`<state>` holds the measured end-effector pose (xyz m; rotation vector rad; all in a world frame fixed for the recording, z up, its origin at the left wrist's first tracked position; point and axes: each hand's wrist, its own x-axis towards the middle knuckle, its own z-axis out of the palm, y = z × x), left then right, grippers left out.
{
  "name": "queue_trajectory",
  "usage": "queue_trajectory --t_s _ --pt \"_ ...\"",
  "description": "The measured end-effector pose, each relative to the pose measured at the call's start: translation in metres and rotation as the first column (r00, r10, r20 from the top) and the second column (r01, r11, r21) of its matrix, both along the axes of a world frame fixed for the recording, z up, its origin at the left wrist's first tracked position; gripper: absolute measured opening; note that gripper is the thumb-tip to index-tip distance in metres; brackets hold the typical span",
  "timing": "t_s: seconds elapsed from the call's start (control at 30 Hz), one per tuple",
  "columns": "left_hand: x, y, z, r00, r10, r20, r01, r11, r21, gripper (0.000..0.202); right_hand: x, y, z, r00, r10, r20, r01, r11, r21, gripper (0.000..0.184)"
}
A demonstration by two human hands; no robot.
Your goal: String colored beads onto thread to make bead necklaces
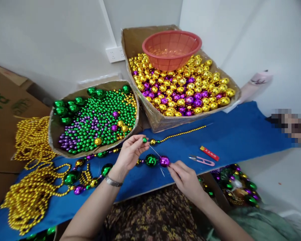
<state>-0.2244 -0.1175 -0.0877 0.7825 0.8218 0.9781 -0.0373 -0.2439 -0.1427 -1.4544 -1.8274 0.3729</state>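
The left hand (130,152), bent inward at the end of a raised forearm, had its thumb and fingertips pinched on a small green bead (144,140), up and to the left of the large purple bead (165,161). The right hand (187,180) angled in from the lower right, fingers curled and fingertips closed on the large purple bead's right edge. A thin, pale thread (155,150) ran taut from the left hand down to that bead. The large purple bead was round, glossy and mirror-like; a shiny large green bead (151,160) sat just left of it, and a chain of tiny gold beads (183,133) stretched beyond it across the blue, cloth-like surface (243,125). Pink-handled snips (205,162) lay to its right. The large purple bead was at the right hand's fingertips, below and right of the left hand.
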Motion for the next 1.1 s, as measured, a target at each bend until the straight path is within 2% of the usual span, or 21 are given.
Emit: queue_trajectory --t_s 0.2,0.37,0.67,0.77,0.87,0.93,1.0,1.1 --pt "0.003 -0.005 -0.001 1.000 0.028 0.009 -0.027 0.999 -0.023 0.024 0.000 -0.001 0.003 1.000 -0.010 0.001 0.010 1.000 0.021 0.025" --pt "0.006 -0.007 0.000 0.999 0.041 -0.021 -0.040 0.999 0.016 0.024 0.000 0.000 0.001 1.000 -0.014 0.024 0.013 1.000 0.026 0.026" --pt "0.013 -0.007 -0.010 0.984 0.131 -0.118 -0.104 0.971 0.217 0.025 0.006 -0.003 -0.004 0.998 -0.042 0.043 0.042 0.999 0.015 0.027" --pt "0.013 -0.007 -0.013 0.957 0.177 -0.229 -0.095 0.939 0.329 0.023 0.007 -0.005 -0.003 0.998 -0.042 0.046 0.041 0.999 0.006 0.027" --pt "0.014 -0.010 -0.014 0.898 0.248 -0.364 -0.037 0.866 0.498 0.020 0.007 -0.007 0.003 0.999 -0.033 0.025 0.033 0.999 -0.012 0.026" --pt "0.015 -0.012 -0.015 0.870 0.261 -0.418 0.016 0.833 0.553 0.020 0.007 -0.009 0.008 1.000 -0.013 -0.006 0.013 1.000 -0.028 0.025" --pt "0.018 -0.014 -0.016 0.876 0.235 -0.421 0.025 0.850 0.526 0.021 0.008 -0.009 0.012 0.999 -0.006 -0.037 0.004 0.999 -0.039 0.024" --pt "0.022 -0.015 -0.015 0.942 0.158 -0.297 -0.046 0.935 0.352 0.024 0.010 -0.010 0.013 0.998 -0.024 -0.059 0.021 0.999 -0.048 0.024"
